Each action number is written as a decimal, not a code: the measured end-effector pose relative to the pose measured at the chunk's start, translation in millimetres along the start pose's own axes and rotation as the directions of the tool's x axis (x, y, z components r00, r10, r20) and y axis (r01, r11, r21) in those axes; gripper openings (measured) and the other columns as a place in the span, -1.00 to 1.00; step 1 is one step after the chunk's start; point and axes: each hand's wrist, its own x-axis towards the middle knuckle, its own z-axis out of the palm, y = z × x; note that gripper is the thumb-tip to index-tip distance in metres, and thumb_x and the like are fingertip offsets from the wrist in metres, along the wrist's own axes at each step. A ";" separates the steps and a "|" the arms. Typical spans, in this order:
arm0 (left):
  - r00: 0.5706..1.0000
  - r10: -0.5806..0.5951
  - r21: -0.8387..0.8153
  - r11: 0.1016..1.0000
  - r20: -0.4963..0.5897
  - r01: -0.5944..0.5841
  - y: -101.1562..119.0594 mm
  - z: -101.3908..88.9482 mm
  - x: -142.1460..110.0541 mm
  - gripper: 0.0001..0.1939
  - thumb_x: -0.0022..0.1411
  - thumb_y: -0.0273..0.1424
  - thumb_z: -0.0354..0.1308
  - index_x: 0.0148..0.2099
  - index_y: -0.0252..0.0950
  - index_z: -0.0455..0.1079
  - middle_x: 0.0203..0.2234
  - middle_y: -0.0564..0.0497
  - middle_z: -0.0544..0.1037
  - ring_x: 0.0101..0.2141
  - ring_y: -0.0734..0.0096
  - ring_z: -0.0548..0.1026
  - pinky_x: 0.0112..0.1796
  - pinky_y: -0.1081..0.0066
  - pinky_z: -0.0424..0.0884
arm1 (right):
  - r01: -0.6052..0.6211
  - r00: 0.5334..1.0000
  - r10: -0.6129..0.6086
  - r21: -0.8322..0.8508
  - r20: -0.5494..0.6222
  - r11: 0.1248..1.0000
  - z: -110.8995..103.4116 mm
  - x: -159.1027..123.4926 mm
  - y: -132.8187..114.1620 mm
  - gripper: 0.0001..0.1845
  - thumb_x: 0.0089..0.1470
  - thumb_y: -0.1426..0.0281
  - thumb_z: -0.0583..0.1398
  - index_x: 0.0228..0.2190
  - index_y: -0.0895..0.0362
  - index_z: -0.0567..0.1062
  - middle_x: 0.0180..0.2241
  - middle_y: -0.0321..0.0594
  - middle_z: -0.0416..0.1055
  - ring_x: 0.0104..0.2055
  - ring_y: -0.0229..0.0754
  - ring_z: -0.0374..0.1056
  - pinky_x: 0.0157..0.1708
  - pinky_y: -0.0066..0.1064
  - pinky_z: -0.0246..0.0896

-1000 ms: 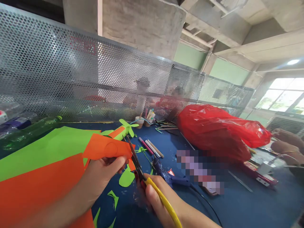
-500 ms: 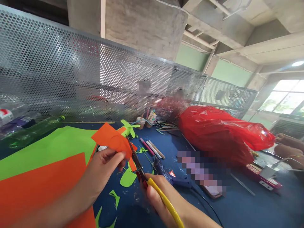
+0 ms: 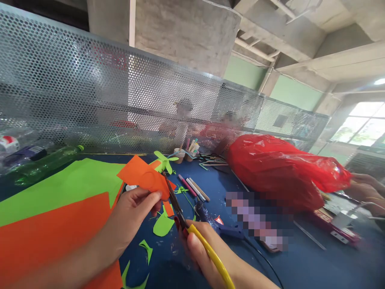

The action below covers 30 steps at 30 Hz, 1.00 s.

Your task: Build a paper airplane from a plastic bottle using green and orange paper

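Observation:
Between its thumb and fingers, my left hand (image 3: 136,216) pinches a piece of orange paper (image 3: 147,176) with a faint curved outline on it. My right hand (image 3: 201,249) is closed around the yellow handle of a pair of scissors (image 3: 177,204). The dark blades lie against the right edge of the orange paper. Below the paper, a green rounded cut-out (image 3: 163,224) rests on the table, with green scraps (image 3: 146,251) near it. A green paper flower shape (image 3: 165,159) is just behind the blades.
Green paper (image 3: 87,180) and orange paper (image 3: 60,237) lie left. Markers (image 3: 192,188) and a blue glue gun (image 3: 230,230) with its cord are right of the scissors. A red plastic bag (image 3: 270,172) stands farther right, near another person's hand (image 3: 367,192). Bottles (image 3: 48,164) line the left back.
The view has shifted very slightly. Both hands keep their hold, and the scissors stay at the orange paper's edge with little visible difference.

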 end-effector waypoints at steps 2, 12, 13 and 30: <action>1.000 -0.008 -0.009 1.000 0.002 0.008 -0.2 -0.1 -0.1 -0.70 0.06 -0.20 0.14 -0.60 -0.26 0.37 -0.65 0.09 0.41 -0.52 0.43 0.35 -0.40 0.46 0.28 | -0.017 1.000 0.016 0.049 0.023 0.999 1.1 0.3 2.3 -0.42 0.22 -0.08 -0.24 -0.52 0.11 0.14 -0.60 -0.38 0.11 -0.60 -0.37 0.04 -0.63 -0.53 -0.06; 1.000 0.003 -0.031 1.000 0.015 -0.003 -0.4 -0.4 -0.2 -0.71 0.07 -0.20 0.14 -0.57 -0.26 0.38 -0.64 0.09 0.40 -0.50 0.42 0.34 -0.38 0.43 0.27 | -0.072 0.997 0.073 0.134 -0.005 0.988 7.3 -0.9 9.4 -0.40 0.18 -0.12 -0.21 -0.51 0.11 0.16 -0.62 -0.40 0.09 -0.64 -0.38 0.07 -0.67 -0.56 -0.02; 1.000 0.005 -0.028 1.000 0.018 -0.005 -0.4 -0.4 -0.2 -0.71 0.07 -0.19 0.14 -0.58 -0.26 0.38 -0.63 0.09 0.40 -0.50 0.42 0.34 -0.37 0.43 0.27 | -0.080 0.997 0.082 0.143 -0.005 0.986 7.5 -1.2 9.7 -0.41 0.19 -0.12 -0.21 -0.51 0.11 0.16 -0.62 -0.40 0.09 -0.64 -0.39 0.06 -0.67 -0.57 -0.01; 1.000 0.014 -0.034 0.999 -0.002 -0.014 0.0 -2.4 3.3 -0.72 0.02 -0.19 0.16 -0.58 -0.27 0.40 -0.64 0.07 0.44 -0.53 0.42 0.38 -0.40 0.44 0.32 | -0.134 0.990 0.137 0.084 -0.028 0.987 3.9 0.2 -2.3 -0.34 0.11 -0.21 -0.23 -0.56 0.11 0.13 -0.65 -0.40 0.06 -0.66 -0.40 0.03 -0.71 -0.57 -0.08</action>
